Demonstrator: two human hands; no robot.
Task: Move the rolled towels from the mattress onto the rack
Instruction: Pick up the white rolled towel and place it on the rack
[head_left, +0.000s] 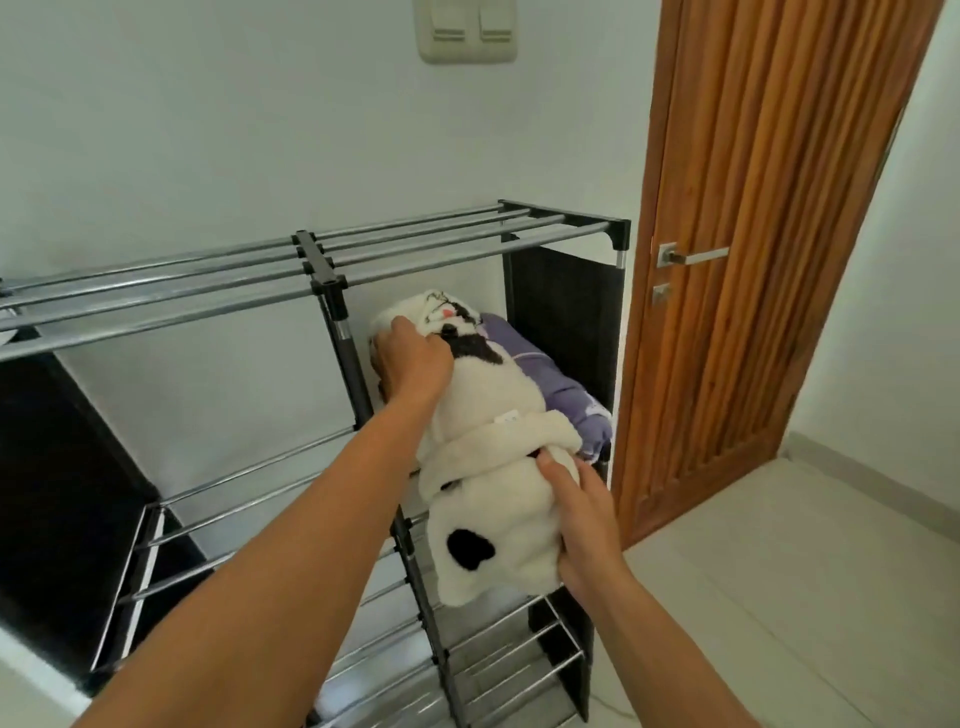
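A fluffy white rolled towel with black patches lies lengthwise on the second shelf of the metal rack, in its right-hand bay. Its near end sticks out past the front bars. My left hand grips the towel's far end, deep in the shelf. My right hand holds the near end from the right side. A purple rolled towel lies on the same shelf, right of the white one and touching it.
The rack has black side panels and several shelves of chrome bars; its left bay and lower shelves show bare bars. A wooden door with a metal handle stands just right of the rack. The pale floor lies at the right.
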